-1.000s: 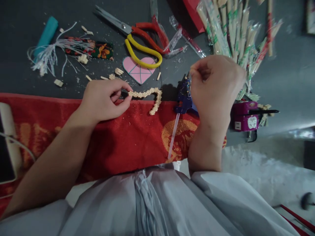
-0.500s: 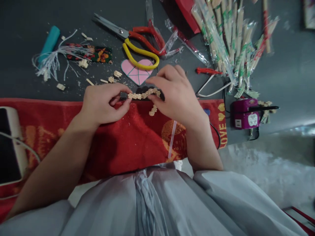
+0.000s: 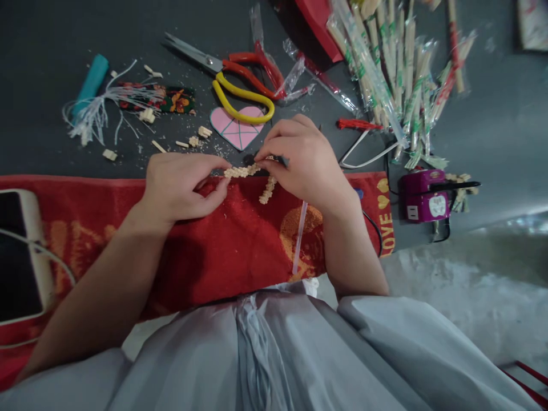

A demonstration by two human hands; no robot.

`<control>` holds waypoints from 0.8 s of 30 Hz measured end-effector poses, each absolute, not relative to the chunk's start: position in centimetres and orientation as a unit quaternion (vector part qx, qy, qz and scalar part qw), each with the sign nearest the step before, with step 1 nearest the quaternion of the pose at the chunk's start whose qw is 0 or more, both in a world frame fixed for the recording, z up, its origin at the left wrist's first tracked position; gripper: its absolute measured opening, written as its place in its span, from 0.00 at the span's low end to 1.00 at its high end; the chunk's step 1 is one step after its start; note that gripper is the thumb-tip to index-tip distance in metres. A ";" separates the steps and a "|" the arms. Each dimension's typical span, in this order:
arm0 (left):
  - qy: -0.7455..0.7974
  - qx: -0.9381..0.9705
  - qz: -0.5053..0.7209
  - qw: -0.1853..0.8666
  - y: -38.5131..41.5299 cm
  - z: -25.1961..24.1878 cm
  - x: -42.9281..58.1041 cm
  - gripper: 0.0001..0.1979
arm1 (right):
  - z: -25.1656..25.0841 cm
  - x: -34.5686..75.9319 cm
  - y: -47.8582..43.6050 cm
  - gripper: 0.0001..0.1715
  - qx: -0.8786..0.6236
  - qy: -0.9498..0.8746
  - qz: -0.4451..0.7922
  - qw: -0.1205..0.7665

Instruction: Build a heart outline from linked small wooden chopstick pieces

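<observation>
My left hand point(image 3: 180, 182) pinches the left end of a bent strip of small pale wooden pieces point(image 3: 242, 170) glued side by side. My right hand point(image 3: 303, 162) is closed on the strip's bend, thumb and fingers pressed on it. The strip's short arm point(image 3: 268, 190) hangs down over the red towel point(image 3: 214, 245). A pink paper heart point(image 3: 237, 129) lies just beyond the hands on the dark table.
Yellow and red scissors point(image 3: 240, 85) lie beyond the heart. Wrapped chopsticks point(image 3: 385, 68) are heaped at the back right. A purple device point(image 3: 422, 197) sits right. A clear glue stick point(image 3: 299, 237) lies on the towel, a phone point(image 3: 19, 257) at left, a teal tube point(image 3: 89, 85) far left.
My right hand has let go of the blue glue gun, which is out of view now, and come left to grip the strip's bend. My left hand has kept its pinch.
</observation>
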State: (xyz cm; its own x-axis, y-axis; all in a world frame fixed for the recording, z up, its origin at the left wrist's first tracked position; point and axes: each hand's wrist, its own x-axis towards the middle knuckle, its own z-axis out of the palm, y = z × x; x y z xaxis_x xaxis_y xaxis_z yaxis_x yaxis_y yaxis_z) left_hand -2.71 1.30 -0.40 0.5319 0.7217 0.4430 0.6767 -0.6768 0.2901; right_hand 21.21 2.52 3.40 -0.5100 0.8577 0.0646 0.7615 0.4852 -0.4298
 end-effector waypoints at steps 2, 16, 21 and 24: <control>0.407 0.873 0.265 0.049 1.4 -0.4 -2.7 0.16 | 3.4 21.0 2.6 0.11 -0.479 -0.851 0.172 0.130; 0.423 0.854 0.283 0.104 1.5 -0.6 -2.8 0.12 | 3.1 20.4 2.4 0.12 -0.516 -0.844 0.109 0.098; 0.420 0.855 0.280 0.114 1.6 -0.1 -2.6 0.11 | 4.2 21.3 2.4 0.13 -0.586 -0.798 0.059 0.126; 0.421 0.853 0.283 0.121 1.7 -0.1 -2.6 0.10 | 4.4 22.0 2.5 0.14 -0.630 -0.760 0.030 0.155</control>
State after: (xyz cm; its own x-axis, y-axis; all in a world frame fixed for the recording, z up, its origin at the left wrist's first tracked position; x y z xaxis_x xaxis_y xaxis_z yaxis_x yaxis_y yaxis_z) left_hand -2.61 1.68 -0.11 0.4855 0.7870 0.3808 0.6494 -0.6162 0.4455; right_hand 22.01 2.51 4.43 -0.1585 0.9673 0.1978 0.9488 0.2047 -0.2406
